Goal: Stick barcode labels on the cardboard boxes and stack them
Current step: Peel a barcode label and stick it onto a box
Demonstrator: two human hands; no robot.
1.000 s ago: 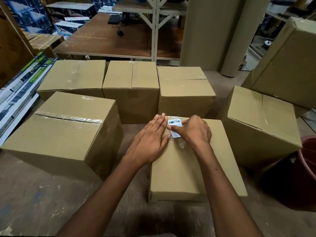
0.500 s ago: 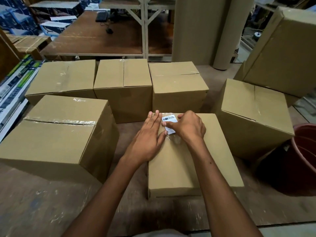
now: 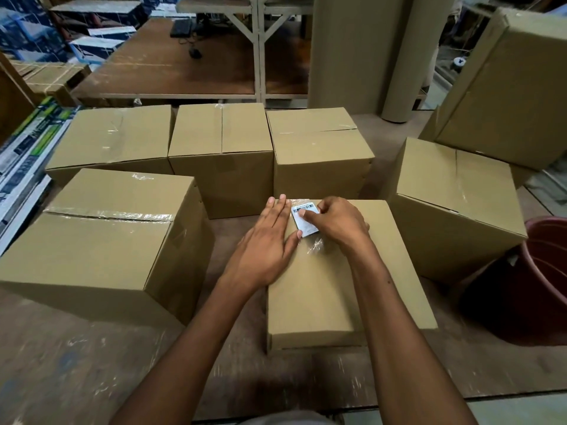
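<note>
While the left hand [image 3: 270, 240] lies flat with straight fingers on the plain brown cardboard box [image 3: 331, 289] nearest the person, the right hand [image 3: 339, 223] has curled tighter than a moment ago, its thumb now pressing the small white barcode label [image 3: 306, 220] near the box's far edge. The label looks nearly stuck down; stacking has not begun.

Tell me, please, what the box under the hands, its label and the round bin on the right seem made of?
Box: matte brown cardboard, with glossy clear tape. Label: white paper, apparently, with printed barcode. Bin: probably plastic, smooth dark red.
</note>
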